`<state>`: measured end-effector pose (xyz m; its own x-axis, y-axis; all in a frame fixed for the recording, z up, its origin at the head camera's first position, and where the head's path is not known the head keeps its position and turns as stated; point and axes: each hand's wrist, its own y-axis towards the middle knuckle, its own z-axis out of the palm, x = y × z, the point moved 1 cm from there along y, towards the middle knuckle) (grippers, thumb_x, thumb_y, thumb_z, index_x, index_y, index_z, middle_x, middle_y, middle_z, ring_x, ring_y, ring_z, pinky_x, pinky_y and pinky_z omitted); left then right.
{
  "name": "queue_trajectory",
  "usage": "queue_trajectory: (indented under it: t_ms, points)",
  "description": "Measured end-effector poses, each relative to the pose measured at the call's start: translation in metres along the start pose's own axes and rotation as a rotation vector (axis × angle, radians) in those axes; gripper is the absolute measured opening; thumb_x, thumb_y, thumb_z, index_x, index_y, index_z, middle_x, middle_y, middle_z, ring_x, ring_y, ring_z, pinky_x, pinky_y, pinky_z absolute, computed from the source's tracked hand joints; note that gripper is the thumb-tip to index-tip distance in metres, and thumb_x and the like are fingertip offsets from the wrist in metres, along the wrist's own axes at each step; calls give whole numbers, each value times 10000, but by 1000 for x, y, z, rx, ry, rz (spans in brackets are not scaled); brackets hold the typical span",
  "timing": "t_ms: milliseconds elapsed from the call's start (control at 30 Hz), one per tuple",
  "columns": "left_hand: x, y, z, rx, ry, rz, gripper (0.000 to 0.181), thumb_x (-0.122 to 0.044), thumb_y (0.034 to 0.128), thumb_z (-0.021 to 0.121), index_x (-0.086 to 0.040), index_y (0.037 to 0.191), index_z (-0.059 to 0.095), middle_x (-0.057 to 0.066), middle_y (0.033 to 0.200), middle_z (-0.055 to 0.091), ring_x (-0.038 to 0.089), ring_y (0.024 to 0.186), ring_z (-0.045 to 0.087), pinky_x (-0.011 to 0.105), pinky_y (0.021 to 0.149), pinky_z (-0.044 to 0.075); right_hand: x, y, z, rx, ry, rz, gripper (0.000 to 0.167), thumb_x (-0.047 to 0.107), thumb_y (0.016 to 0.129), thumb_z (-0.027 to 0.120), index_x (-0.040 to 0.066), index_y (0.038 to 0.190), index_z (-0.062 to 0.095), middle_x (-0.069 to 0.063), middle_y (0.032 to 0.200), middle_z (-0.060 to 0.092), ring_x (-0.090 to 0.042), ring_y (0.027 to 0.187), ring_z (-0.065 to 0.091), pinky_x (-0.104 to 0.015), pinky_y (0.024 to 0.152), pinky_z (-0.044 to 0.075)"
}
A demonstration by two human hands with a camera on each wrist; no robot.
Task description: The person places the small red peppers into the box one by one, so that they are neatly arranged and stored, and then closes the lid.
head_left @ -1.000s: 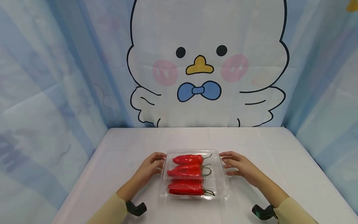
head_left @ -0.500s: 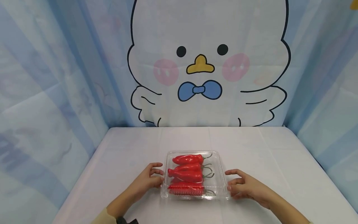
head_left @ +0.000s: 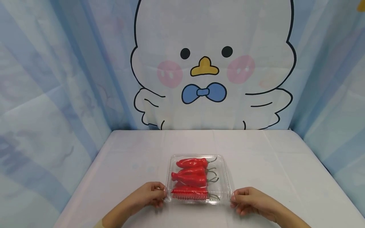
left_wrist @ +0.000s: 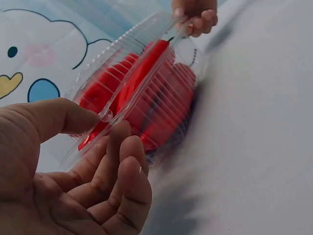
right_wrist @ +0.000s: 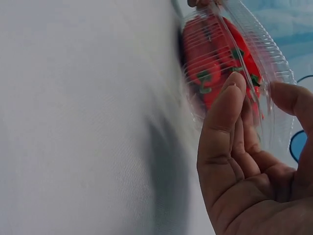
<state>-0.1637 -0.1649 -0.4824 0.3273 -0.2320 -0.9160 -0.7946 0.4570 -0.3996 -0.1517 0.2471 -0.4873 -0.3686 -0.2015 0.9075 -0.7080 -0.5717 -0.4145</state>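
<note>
A clear plastic clamshell box (head_left: 223, 186) with red peppers (head_left: 191, 180) inside lies on the table in the head view, its lid down. The peppers' green stems (right_wrist: 204, 78) show through the ribbed wall in the right wrist view. My left hand (head_left: 149, 194) pinches the rim at the box's front left corner. In the left wrist view the thumb (left_wrist: 80, 117) is on the lid side, with the fingertips below the rim. At the front right corner my right hand (head_left: 251, 201) pinches the rim between thumb and fingers.
A white cloth covers the table (head_left: 137, 148) around the box. Behind it hangs a curtain (head_left: 211, 110) printed with a cartoon bird, and blue patterned curtains (head_left: 336, 95) stand at both sides.
Both hands have slid from the box's far sides toward me, down to its front corners, and now pinch the rim there. The box stays in nearly the same place.
</note>
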Motion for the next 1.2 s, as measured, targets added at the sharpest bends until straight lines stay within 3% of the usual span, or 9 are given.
queue_trajectory:
  t_ms: [167,333,700,867,1100,1200]
  points:
    - [0,4,0,41,82,-3,221,-251,1012,608,-44,962,666,18,829,721,93,655,603,214,578,496,-2,2,4,31,-13,-7,248,196,1051,554,3,1016,706,14,868,725,-32,674,640,-177,613,554]
    - [-3,12,4,64,114,36,283,-266,1048,563,-24,947,670,18,826,745,80,615,574,204,530,441,-1,3,-1,-45,-12,-23,263,218,1049,558,-2,1020,699,12,863,727,-34,676,632,-177,611,555]
    - [-13,34,13,-6,186,119,301,-272,1069,557,-5,968,653,2,822,729,86,640,559,200,544,408,0,7,-19,-142,73,-27,308,245,1063,536,-22,1123,678,3,951,712,-43,766,648,-181,686,578]
    - [-12,35,16,-39,207,139,299,-258,1070,552,10,984,652,-9,802,695,100,667,536,209,579,410,-1,8,-21,-136,86,-50,277,235,1064,551,-2,1099,691,11,942,723,-34,768,656,-179,696,581]
    - [-8,35,22,-76,236,238,279,-177,1071,535,35,911,621,-25,739,633,64,637,486,170,541,379,-1,10,-22,-125,70,-78,238,212,1055,580,4,1064,695,22,930,725,-15,768,646,-164,703,575]
    - [-8,34,24,-84,222,237,281,-180,1072,531,33,913,620,-27,737,622,64,638,482,167,538,374,-1,10,-22,-124,77,-77,241,209,1055,579,-1,1071,696,23,934,728,-15,777,650,-165,714,577]
